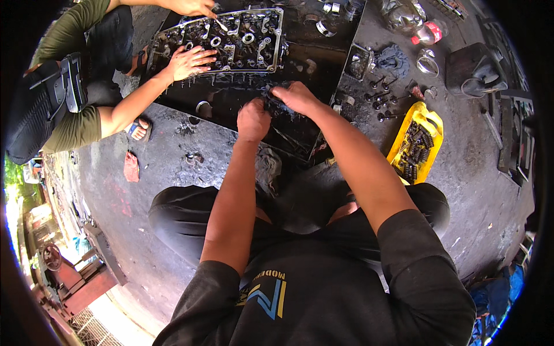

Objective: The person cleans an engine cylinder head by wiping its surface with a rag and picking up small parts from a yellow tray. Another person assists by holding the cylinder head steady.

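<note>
My left hand [254,120] is closed in a fist over the near part of a wide, oily black tray [326,95]. Just right of it and slightly farther off, my right hand [295,97] has its fingers curled together. Between the two hands shows a small dark, greasy part, too dark to name. Beyond them an engine cylinder head [281,43] lies in the tray, its top full of round openings and fittings. A co-worker's hand [190,62] rests on it, while that person's other hand [196,7] holds a small pale-tipped tool over it.
To the right, a yellow container [434,126] holds several coil springs [416,151]. Several engine valves [381,99] lie beside a dark rag [392,60]. Plastic bottles [430,33] and a black jug [476,69] stand farther out. A red cloth [131,166] lies left on the floor.
</note>
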Available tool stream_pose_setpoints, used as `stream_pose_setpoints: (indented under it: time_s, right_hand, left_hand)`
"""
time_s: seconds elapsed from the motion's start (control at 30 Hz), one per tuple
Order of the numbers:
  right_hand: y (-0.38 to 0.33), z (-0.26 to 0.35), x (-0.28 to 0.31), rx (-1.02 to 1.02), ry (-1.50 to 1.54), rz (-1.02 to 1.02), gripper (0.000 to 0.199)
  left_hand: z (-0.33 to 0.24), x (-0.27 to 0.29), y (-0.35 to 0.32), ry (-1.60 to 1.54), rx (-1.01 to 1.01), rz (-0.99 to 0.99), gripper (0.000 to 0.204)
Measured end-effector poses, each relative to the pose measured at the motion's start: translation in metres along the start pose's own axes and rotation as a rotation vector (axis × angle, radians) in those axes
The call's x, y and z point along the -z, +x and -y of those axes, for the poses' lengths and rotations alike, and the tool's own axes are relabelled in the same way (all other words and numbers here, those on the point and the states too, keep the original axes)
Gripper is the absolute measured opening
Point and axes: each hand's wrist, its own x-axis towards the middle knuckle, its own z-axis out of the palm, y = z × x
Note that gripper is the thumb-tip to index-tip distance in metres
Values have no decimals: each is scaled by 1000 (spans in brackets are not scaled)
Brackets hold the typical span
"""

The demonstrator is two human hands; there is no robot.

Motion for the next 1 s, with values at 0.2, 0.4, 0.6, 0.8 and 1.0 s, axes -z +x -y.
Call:
stream_pose_setpoints:
  time_s: [0.2, 0.4, 0.6, 0.8, 1.0]
  right_hand:
    - [-9, 9, 14, -173, 513, 22, 50]
    - [5, -2, 4, -104, 940, 89, 42]
    - [4, 1, 11, -81, 1181, 251, 39]
    - [0, 0, -12, -119, 1145, 247, 23]
    - [13, -1, -35, 49, 770, -67, 23]
  left_hand:
    - [16, -20, 10, -883, 144, 111, 18]
    - [-9, -11, 11, -1014, 352, 154, 16]
    - [-18, -3, 12, -1285, 489, -99, 31]
    - [-17, -4, 6, -1419, 625, 25, 31]
    - [-9, -1, 12, -1537, 946, 13, 28]
